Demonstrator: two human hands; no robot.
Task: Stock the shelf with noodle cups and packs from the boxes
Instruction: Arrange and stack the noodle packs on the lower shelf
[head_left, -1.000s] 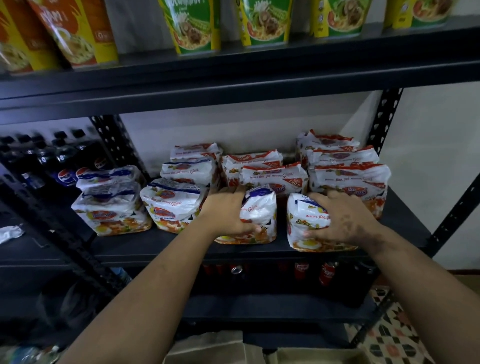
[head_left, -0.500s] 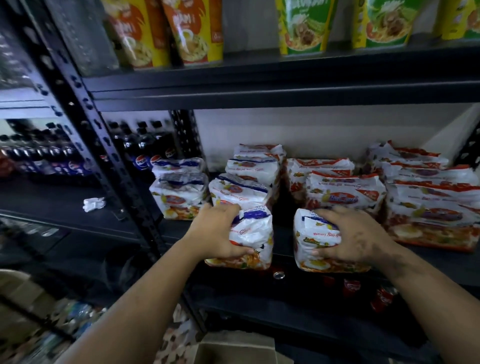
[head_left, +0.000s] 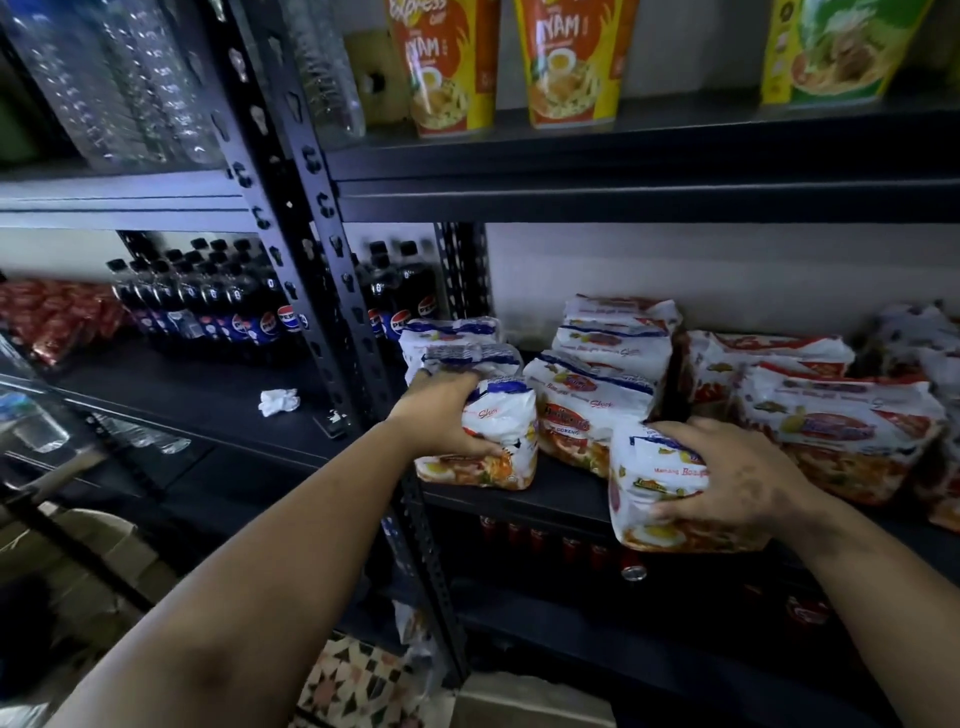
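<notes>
Noodle packs are in both hands at the front lip of the middle shelf (head_left: 561, 501). The right hand (head_left: 727, 480) wraps a white multipack (head_left: 657, 488) from above and the side, fingers (head_left: 675, 431) curled over its top and thumb low on its face; this pack juts past the shelf edge, so it looks only partly seated. The left hand (head_left: 444, 415) grips a second pack (head_left: 501, 441) by its left side, fingers over the top and thumb along the bottom; that pack seems to sit on the shelf close to the edge.

To do this step well, I would slide each pack straight back until its whole base is carried, faces forward, and let go only once it sits flat. The wrappers are soft and slippery, so a firm whole-hand hold suits better than a pinch.

Just behind the hands, blue-topped packs (head_left: 587, 405) lie stacked, and red-topped packs (head_left: 831, 415) fill the right side, so free room is tight; pushing hard could tip those stacks. The black upright post (head_left: 306, 249) stands just left of the left-hand pack and limits sideways room.

Below the shelf, red cans (head_left: 574, 551) show dimly. Farther left, a crumpled white scrap (head_left: 279, 401) lies on the neighbouring shelf, with cola bottles (head_left: 228, 301) behind it. On the shelf above stand orange noodle cups (head_left: 571, 62) and a green one (head_left: 836, 52).
</notes>
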